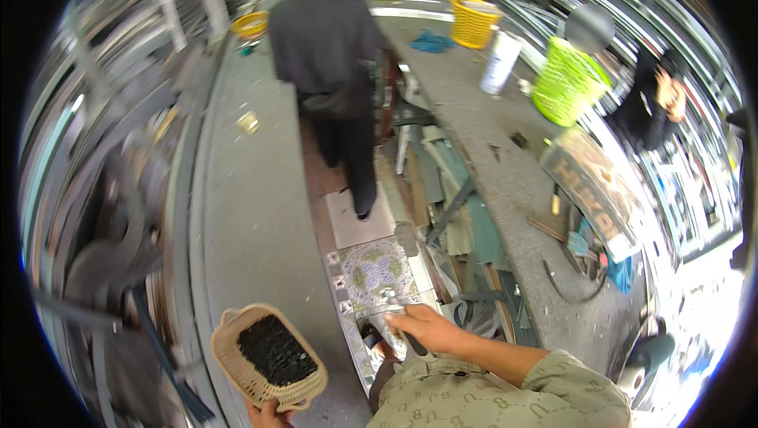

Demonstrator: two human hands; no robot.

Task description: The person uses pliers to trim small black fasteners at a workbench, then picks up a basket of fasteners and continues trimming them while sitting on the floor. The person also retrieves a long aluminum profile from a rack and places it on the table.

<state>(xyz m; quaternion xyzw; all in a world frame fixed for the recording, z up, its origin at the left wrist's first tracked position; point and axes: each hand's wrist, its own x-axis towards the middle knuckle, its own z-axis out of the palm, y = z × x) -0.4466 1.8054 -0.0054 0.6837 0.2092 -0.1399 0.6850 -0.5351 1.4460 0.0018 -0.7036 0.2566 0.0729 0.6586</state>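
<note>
A beige plastic basket (229,341) with looped end handles rests on or just over the left grey worktop (260,215). Inside it lies a heap of small black pieces (276,351), too fine to make out singly. My left hand (268,414) grips the basket's near end, its fingers curled at the handle. Over the aisle, in front of my body, my right hand (430,328) is closed round a hand tool with a dark handle (414,343) and a shiny metal end. The tool's exact kind is blurred.
A person in black (328,49) stands in the tiled aisle ahead. The right worktop (505,191) bears a green basket (567,84), a yellow basket (474,24), a white cylinder (501,62) and a cardboard box (592,183). Long metal profiles fill racks on both sides. Another person (649,108) is at right.
</note>
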